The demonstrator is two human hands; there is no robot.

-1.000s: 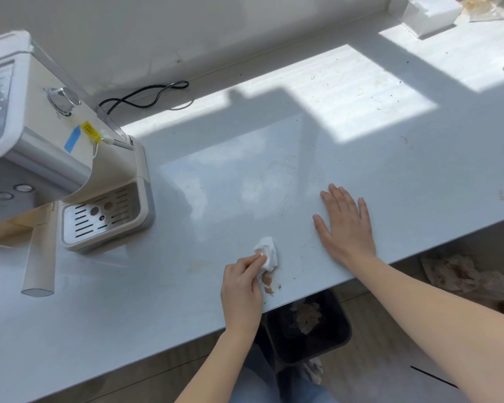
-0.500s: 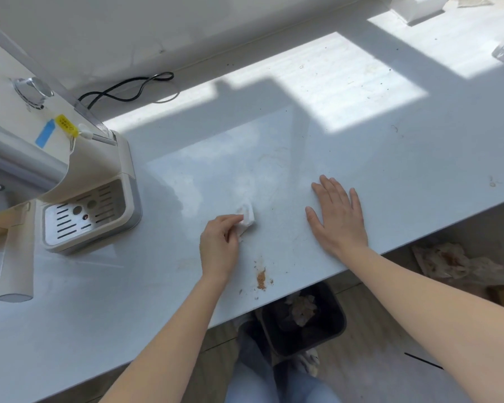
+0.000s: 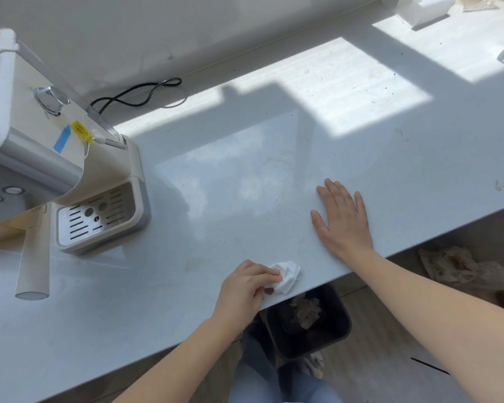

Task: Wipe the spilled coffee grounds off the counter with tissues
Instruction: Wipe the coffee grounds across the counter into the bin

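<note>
- At the pale grey bench's (image 3: pixel 245 170) near edge, the left hand (image 3: pixel 243 286) pinches a crumpled white tissue (image 3: pixel 287 276) over a brown clump of coffee grounds (image 3: pixel 269 291).
- Right hand (image 3: pixel 344 221) lies flat, fingers straight, nearby.
- Advised: cup the tissue, drag grounds off into the black bin (image 3: pixel 336 330) below.

The counter (image 3: pixel 245 199) is smooth and glossy — pale, stone-like, mirroring the light; the tissue (image 3: pixel 288 275) is soft crumpled white paper; the coffee machine (image 3: pixel 108 170) is cream plastic with a satin metal band and metal drip grille (image 3: pixel 93 219); the bin (image 3: pixel 317 344) looks matt black plastic
</note>
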